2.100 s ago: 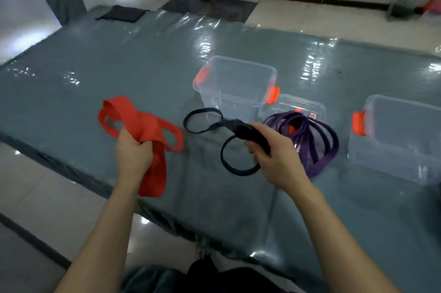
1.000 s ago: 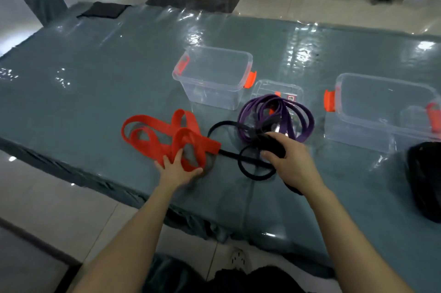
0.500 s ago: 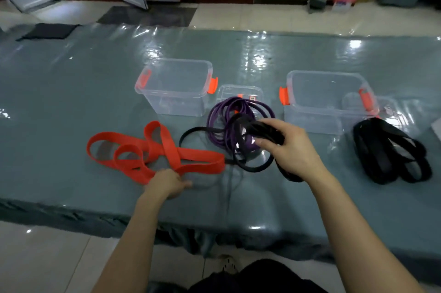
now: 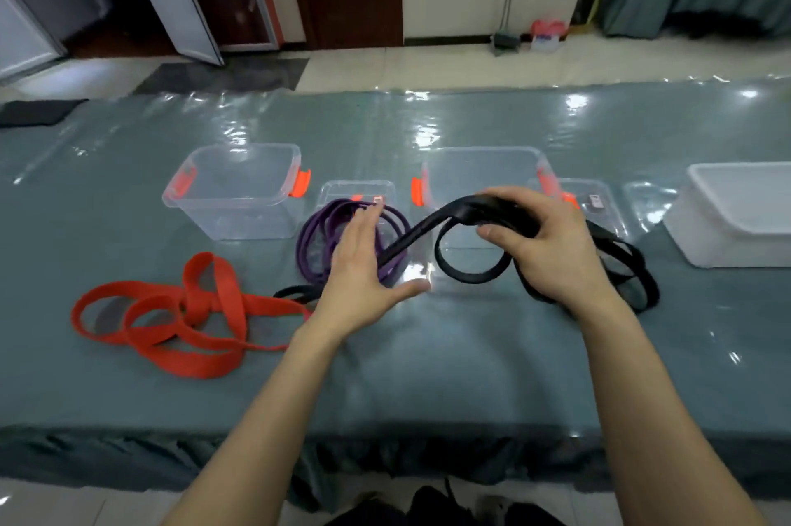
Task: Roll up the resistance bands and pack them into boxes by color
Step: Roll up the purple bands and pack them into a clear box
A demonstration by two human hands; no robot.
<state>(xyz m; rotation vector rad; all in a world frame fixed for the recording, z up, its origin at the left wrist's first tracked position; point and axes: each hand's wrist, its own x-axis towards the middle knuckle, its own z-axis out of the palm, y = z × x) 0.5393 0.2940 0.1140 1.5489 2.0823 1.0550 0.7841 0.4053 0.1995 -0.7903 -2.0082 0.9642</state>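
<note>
Nearest the camera, both bare forearms reached over the front edge of the grey-green surface [image 4: 428, 375]. The left hand [image 4: 359, 268] had let go of the red band [image 4: 257, 303] since the frame half a second earlier and swung right. It now hung open, fingers straight and thumb spread, over the purple band [image 4: 312, 243] and right beside the slanting strand of the black band [image 4: 466, 276] — whether it touched that strand could not be told. The right hand [image 4: 552, 243] had its fingers curled round the black band, which it had carried up and to the right, so that one loop hung below the fist and the tail ran down to the surface near the red band. That red band lay loose and unrolled at the left, so by my reading the work had turned to the black one, with the left hand coming in to help start the roll. Behind the right wrist lay a second black band [image 4: 642, 281], also unrolled. Further back stood the clear left box [image 4: 239, 217], the clear middle box [image 4: 471, 179] just behind the lifted loop and a white box [image 4: 736, 234] at the right — no band in any of them, so the packing had yet to start.
</note>
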